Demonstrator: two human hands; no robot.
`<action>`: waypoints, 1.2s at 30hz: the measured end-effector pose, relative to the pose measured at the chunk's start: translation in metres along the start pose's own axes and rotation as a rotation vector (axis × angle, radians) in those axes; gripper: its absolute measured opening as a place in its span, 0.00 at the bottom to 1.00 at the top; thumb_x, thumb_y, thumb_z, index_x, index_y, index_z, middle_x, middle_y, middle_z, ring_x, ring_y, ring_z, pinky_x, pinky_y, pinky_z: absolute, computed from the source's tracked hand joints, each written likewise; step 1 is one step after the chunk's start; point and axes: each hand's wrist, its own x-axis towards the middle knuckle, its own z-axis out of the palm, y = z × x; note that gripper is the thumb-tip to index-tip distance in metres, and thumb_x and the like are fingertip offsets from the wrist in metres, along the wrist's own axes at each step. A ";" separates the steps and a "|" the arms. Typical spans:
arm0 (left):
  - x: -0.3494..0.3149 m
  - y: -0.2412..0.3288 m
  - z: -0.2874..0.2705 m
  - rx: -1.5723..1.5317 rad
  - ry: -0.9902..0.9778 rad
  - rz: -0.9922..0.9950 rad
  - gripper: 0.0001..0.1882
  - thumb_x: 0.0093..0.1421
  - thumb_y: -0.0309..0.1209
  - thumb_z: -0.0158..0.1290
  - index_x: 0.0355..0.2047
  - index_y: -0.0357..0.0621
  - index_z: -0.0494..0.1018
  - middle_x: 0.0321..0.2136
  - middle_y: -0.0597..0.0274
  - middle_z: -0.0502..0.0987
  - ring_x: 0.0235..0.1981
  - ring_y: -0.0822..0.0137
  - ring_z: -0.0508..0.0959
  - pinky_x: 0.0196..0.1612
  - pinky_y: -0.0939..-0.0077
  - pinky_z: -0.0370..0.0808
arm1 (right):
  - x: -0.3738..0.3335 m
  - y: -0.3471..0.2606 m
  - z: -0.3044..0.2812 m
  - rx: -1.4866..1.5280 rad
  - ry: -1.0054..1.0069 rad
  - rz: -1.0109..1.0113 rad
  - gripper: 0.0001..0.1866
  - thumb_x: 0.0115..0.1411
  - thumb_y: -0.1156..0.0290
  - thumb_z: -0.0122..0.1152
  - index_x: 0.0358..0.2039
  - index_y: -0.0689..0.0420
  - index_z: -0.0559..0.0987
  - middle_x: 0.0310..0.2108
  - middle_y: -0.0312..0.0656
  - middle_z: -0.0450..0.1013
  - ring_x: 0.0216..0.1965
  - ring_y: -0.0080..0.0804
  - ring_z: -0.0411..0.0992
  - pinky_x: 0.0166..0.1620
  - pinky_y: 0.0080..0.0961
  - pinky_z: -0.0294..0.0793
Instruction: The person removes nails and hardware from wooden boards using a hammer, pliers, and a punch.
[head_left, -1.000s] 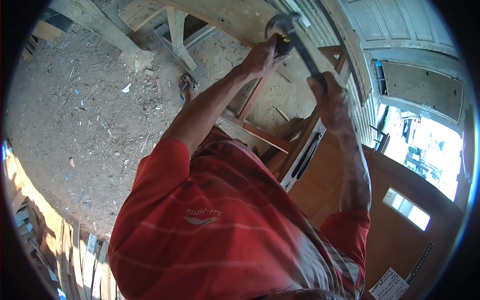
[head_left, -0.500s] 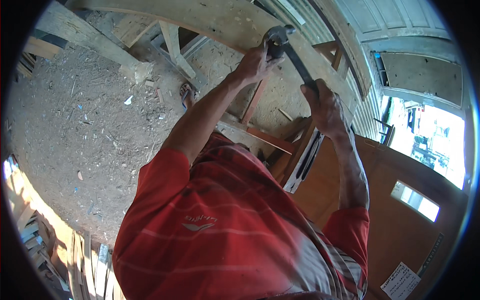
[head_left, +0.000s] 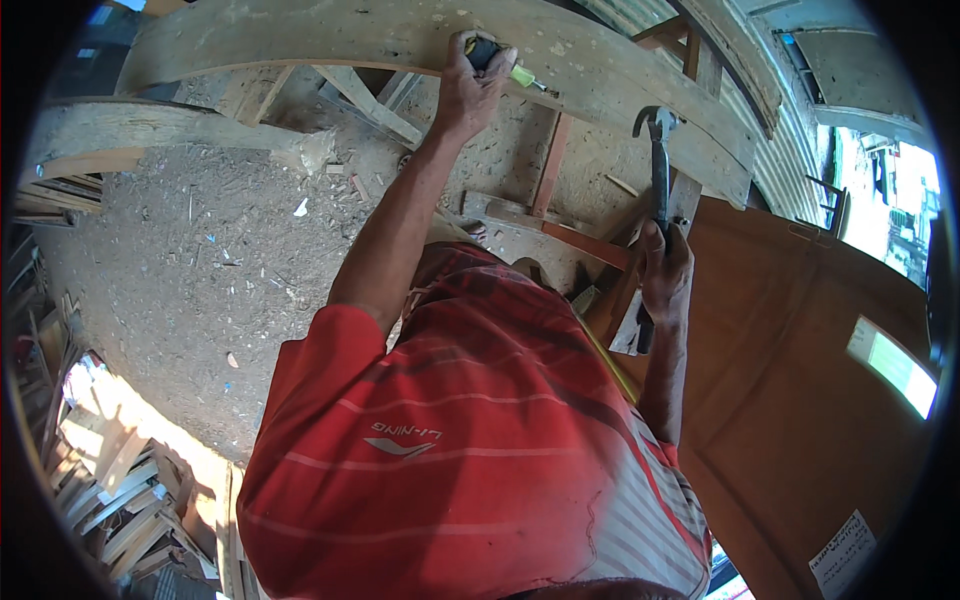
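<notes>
My left hand is closed around a dark, rounded tape measure with a yellow edge, over the wide wooden board. By its fingertips a yellow-green piece with a thin metal tip points right; I cannot tell whether it is held too. My right hand grips a claw hammer by the handle, head up and claw to the left. The hammer head is just in front of the long curved wooden board. Part of the handle is hidden by my fingers.
A brown panel stands at my right, with a written paper on it. Wooden frame pieces lie below the board. Scrap wood is piled at the lower left. Debris dots the dirt floor.
My hands have moved apart. The left has left the hammer head and gone left over the board; the right has lowered the hammer, now more upright. The view has turned somewhat.
</notes>
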 end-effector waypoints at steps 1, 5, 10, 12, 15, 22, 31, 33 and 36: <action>0.001 0.001 0.002 -0.153 -0.006 -0.013 0.20 0.69 0.34 0.57 0.53 0.39 0.62 0.43 0.51 0.80 0.45 0.63 0.83 0.47 0.67 0.84 | -0.006 0.007 0.001 0.016 0.005 0.014 0.25 0.72 0.47 0.53 0.29 0.57 0.72 0.14 0.31 0.64 0.15 0.17 0.62 0.19 0.23 0.61; -0.006 0.013 0.006 -0.477 0.045 -0.217 0.16 0.70 0.30 0.54 0.51 0.40 0.61 0.45 0.52 0.79 0.47 0.59 0.83 0.51 0.60 0.84 | -0.026 0.023 0.003 0.104 0.022 0.129 0.26 0.72 0.46 0.51 0.28 0.56 0.71 0.13 0.30 0.63 0.13 0.17 0.62 0.18 0.22 0.60; -0.004 0.025 0.001 -0.263 0.057 -0.225 0.18 0.70 0.31 0.55 0.53 0.40 0.59 0.46 0.51 0.75 0.46 0.60 0.82 0.50 0.59 0.85 | -0.042 0.024 0.000 0.198 0.000 0.242 0.26 0.72 0.47 0.52 0.30 0.60 0.72 0.16 0.34 0.64 0.19 0.23 0.64 0.24 0.29 0.65; -0.006 0.036 0.007 -0.143 0.007 -0.171 0.20 0.69 0.32 0.55 0.54 0.39 0.59 0.46 0.51 0.75 0.46 0.61 0.82 0.49 0.61 0.84 | -0.047 0.028 0.002 0.138 0.028 0.210 0.25 0.72 0.47 0.52 0.31 0.60 0.73 0.17 0.34 0.65 0.20 0.23 0.64 0.25 0.28 0.65; -0.002 0.058 0.015 0.190 -0.058 -0.033 0.23 0.69 0.32 0.56 0.56 0.38 0.58 0.45 0.50 0.76 0.45 0.63 0.81 0.47 0.66 0.84 | -0.053 0.027 0.002 0.165 0.018 0.260 0.25 0.72 0.48 0.53 0.33 0.60 0.73 0.18 0.36 0.66 0.21 0.25 0.66 0.27 0.29 0.67; 0.015 0.025 0.003 -0.063 -0.335 0.020 0.20 0.69 0.32 0.57 0.55 0.37 0.64 0.43 0.52 0.81 0.45 0.64 0.83 0.47 0.69 0.84 | -0.058 0.019 0.015 0.058 0.017 0.286 0.26 0.70 0.46 0.54 0.35 0.62 0.74 0.20 0.40 0.67 0.23 0.29 0.67 0.29 0.33 0.67; 0.025 0.014 0.004 -0.269 -0.284 0.048 0.16 0.67 0.35 0.60 0.43 0.37 0.68 0.36 0.56 0.80 0.37 0.69 0.81 0.42 0.71 0.85 | -0.038 -0.009 0.025 0.081 -0.050 0.332 0.23 0.70 0.51 0.57 0.40 0.63 0.76 0.20 0.41 0.67 0.23 0.28 0.66 0.29 0.33 0.67; 0.027 0.007 0.001 -0.202 -0.295 0.076 0.13 0.68 0.33 0.58 0.44 0.36 0.69 0.38 0.56 0.80 0.41 0.67 0.82 0.44 0.69 0.85 | -0.035 -0.011 0.026 0.060 -0.056 0.308 0.23 0.70 0.51 0.57 0.40 0.64 0.77 0.20 0.42 0.67 0.23 0.28 0.66 0.29 0.33 0.67; 0.031 0.003 -0.002 -0.110 -0.301 0.101 0.11 0.69 0.31 0.56 0.44 0.34 0.71 0.39 0.56 0.80 0.43 0.65 0.82 0.47 0.68 0.86 | -0.032 -0.010 0.029 0.002 -0.061 0.230 0.21 0.71 0.51 0.56 0.37 0.60 0.76 0.19 0.33 0.67 0.19 0.19 0.65 0.24 0.25 0.65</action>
